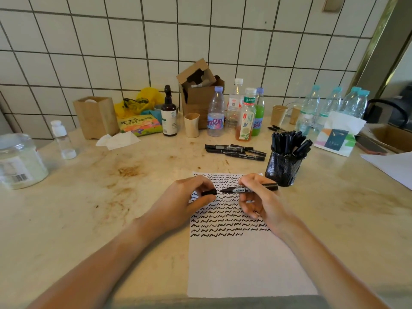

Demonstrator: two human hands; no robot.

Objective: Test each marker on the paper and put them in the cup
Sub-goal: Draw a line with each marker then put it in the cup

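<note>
A white sheet of paper point(240, 264) lies in front of me, its upper half filled with rows of black squiggles. Over the squiggles my right hand point(258, 197) grips a black marker point(252, 188), which lies level with its bare tip pointing left. My left hand point(189, 197) pinches the marker's black cap point(209, 192), a small gap away from the tip. A black mesh cup point(282, 170) with several markers in it stands right of the paper's top edge. Several loose black markers point(236, 151) lie behind the paper.
Drink bottles point(245, 114), paper cups point(191, 124), a brown dropper bottle point(168, 112) and cardboard boxes point(200, 90) line the tiled wall. A plastic jar point(20, 161) sits far left. A tissue pack point(338, 134) and another white sheet point(392, 166) lie at right.
</note>
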